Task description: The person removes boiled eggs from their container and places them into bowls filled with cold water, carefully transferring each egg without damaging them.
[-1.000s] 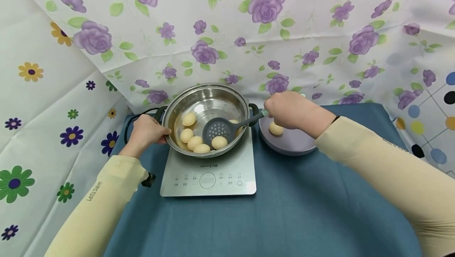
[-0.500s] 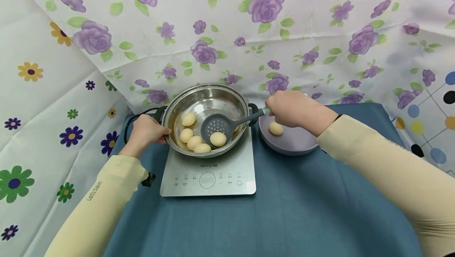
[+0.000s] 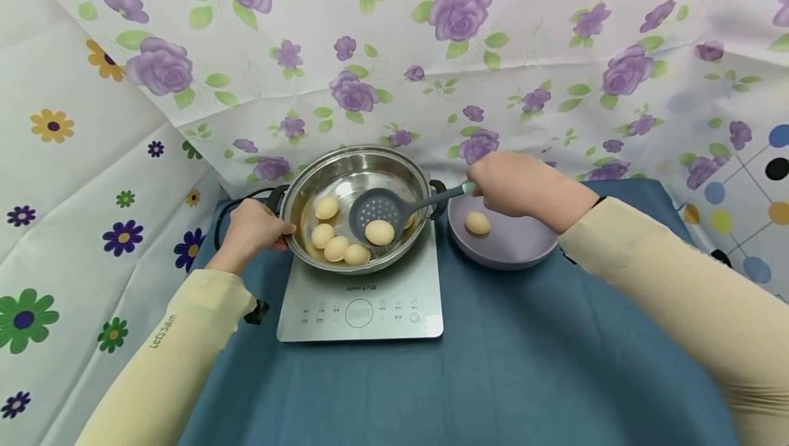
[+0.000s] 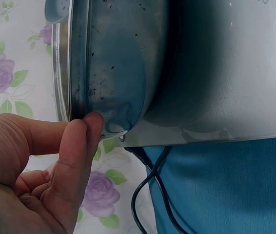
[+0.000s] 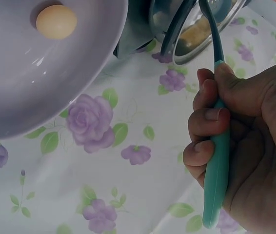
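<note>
The right hand [image 3: 524, 184] is wrapped around the teal handle of the slotted spoon [image 3: 377, 213], whose head carries one egg [image 3: 379, 232] inside the steel pot [image 3: 357, 207]. The left hand [image 3: 253, 227] grips the pot's rim on the side away from the purple plate [image 3: 511, 247]. A tilt of the shallow head could roll the egg off, cracking it against the four eggs below.
</note>
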A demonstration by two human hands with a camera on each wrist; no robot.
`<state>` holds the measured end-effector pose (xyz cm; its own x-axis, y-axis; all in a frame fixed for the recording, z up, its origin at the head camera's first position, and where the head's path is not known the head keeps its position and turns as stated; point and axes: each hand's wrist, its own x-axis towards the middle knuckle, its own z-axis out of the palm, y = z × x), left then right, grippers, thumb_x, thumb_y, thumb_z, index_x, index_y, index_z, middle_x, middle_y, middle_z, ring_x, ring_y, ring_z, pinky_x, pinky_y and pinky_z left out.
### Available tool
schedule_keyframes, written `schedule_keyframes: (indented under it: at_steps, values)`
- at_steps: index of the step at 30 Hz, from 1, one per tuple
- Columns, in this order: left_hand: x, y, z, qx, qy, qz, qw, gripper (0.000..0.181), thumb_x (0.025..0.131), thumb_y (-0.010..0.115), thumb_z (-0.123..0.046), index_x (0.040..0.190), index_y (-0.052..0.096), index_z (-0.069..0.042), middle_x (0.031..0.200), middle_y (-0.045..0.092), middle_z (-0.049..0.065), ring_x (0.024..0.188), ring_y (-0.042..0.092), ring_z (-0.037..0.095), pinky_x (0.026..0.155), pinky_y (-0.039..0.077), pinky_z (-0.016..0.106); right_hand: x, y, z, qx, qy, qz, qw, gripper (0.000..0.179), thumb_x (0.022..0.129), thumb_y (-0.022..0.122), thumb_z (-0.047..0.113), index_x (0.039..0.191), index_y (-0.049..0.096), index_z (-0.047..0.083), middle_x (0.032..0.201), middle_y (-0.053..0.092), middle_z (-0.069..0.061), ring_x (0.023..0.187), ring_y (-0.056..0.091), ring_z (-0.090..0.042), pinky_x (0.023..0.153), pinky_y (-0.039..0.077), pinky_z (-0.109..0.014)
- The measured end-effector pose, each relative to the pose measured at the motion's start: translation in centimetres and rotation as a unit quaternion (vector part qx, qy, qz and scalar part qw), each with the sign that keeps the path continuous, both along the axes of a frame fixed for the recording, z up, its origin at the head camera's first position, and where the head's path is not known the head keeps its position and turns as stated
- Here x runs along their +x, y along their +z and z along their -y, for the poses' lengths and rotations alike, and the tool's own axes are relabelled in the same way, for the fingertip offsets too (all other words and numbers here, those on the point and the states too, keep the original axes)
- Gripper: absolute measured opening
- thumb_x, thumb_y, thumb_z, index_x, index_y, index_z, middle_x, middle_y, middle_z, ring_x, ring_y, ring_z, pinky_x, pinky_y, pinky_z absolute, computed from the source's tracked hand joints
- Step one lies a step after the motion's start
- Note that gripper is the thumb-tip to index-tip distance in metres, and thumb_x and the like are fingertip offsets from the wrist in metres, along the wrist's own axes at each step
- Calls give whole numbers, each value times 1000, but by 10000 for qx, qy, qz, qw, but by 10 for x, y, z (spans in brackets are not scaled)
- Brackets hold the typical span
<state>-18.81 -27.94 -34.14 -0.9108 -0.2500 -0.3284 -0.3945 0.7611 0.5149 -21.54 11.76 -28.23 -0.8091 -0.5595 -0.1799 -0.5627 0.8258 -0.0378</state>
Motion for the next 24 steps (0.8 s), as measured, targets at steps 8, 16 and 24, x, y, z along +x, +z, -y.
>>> schedule_keyframes:
  at_steps: [8, 16, 24]
  values:
    - [0, 0, 0, -59, 5, 6, 10000, 23, 83, 68, -22, 84, 70, 1, 64, 70, 8, 56, 69, 16, 56, 56, 31, -2, 5, -12, -46, -126, -86, 9999, 13, 82, 63, 6, 92, 68, 12, 94, 70, 1, 82, 65, -16, 65, 51, -32]
    - [0, -1, 0, -50, 14, 19, 10000, 23, 83, 68, -21, 84, 70, 1, 65, 70, 9, 56, 69, 16, 56, 56, 32, -4, 12, -27, -155, -191, -38, 9997, 12, 86, 59, 7, 93, 68, 9, 90, 68, -3, 82, 63, -18, 69, 50, -34]
    - [0, 0, -1, -77, 24, 13, 10000, 23, 83, 67, -22, 84, 70, 1, 64, 70, 9, 56, 69, 15, 57, 56, 31, 0, 21, -43, -132, -226, -190, 9995, 12, 89, 60, 13, 96, 68, 7, 89, 68, -7, 79, 63, -20, 67, 51, -37]
